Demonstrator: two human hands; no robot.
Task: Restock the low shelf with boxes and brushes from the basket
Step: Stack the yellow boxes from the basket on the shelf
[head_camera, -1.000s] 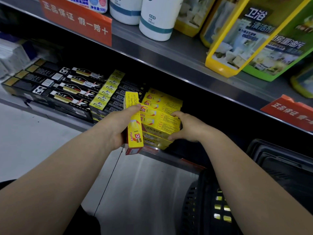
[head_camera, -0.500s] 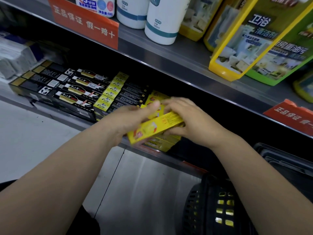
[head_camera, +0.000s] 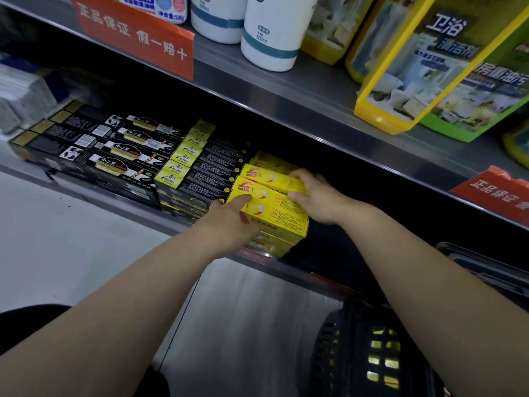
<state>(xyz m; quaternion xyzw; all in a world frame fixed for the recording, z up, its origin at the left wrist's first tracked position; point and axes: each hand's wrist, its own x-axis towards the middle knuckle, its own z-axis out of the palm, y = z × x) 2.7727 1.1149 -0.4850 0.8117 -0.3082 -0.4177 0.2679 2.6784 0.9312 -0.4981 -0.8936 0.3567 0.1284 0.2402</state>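
A stack of yellow boxes (head_camera: 274, 209) sits on the low shelf (head_camera: 183, 229), next to black-and-yellow boxes (head_camera: 186, 166). My left hand (head_camera: 229, 223) grips the left end of the front top yellow box, thumb lying on its top. My right hand (head_camera: 317, 196) curls over the right end of the top boxes, thumb on the front one and fingers over the one behind. The black basket (head_camera: 352, 348) stands at the lower right under my right forearm, with yellow items showing through its holes. No brushes are visible.
Rows of black boxes (head_camera: 114, 150) fill the shelf's left part. The upper shelf (head_camera: 286, 96) overhangs close above my hands, carrying white bottles (head_camera: 272, 32), yellow and green packs (head_camera: 429, 67) and orange price tags (head_camera: 134, 35). To the right of the yellow stack the shelf is dark.
The yellow box, first upright in my left hand, was turned flat by both hands and now lies on top of the yellow stack. Both hands moved forward onto the stack.
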